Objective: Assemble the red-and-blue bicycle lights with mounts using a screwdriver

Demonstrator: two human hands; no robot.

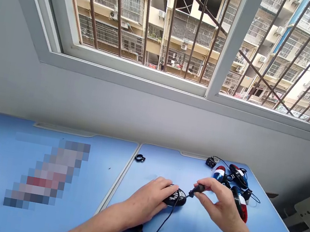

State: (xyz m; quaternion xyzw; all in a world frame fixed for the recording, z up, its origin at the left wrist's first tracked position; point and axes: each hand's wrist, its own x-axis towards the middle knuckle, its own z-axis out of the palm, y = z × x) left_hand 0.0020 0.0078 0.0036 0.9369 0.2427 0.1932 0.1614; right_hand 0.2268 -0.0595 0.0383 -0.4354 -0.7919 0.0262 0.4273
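Note:
My left hand point(152, 199) lies over a black oval casing point(178, 202) on the blue table, its fingers curled round the left end. In my right hand point(220, 203), pinched between thumb and fingers, is a short black screwdriver point(197, 190). Its thin shaft slants down to the casing's right end; whether the tip sits in a screw cannot be made out. A black cable point(164, 222) crosses the casing and loops down to a small black part point(138, 229), partly hidden under my left wrist.
Several red, white and blue oval units point(240, 203) with black cables lie in a pile to the right. Behind them is a small black button box point(211, 162). A black ring clamp point(140, 157) lies near the table seam point(120, 178). A blurred patch point(49, 173) covers something at left.

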